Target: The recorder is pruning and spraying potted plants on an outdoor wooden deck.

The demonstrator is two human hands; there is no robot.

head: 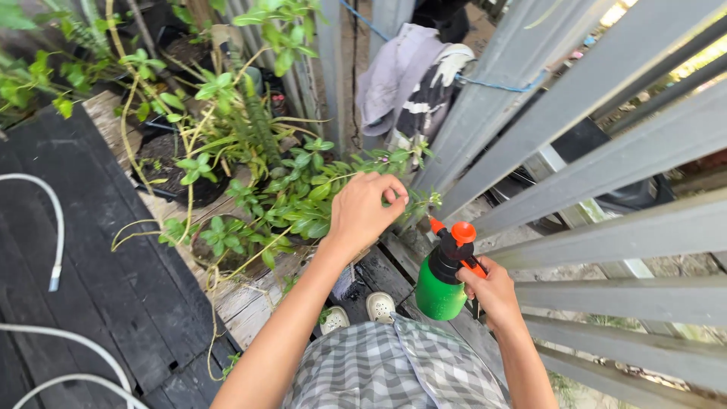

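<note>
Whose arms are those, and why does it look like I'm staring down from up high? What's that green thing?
The picture comes from a camera worn on a person's head, looking down, so the two arms are that person's own. The right hand holds a green spray bottle with an orange top. The left hand pinches a thin stem of a leafy plant. Pots of plants sit on dark wooden boards, beside a grey fence. White shoes show below.
</note>
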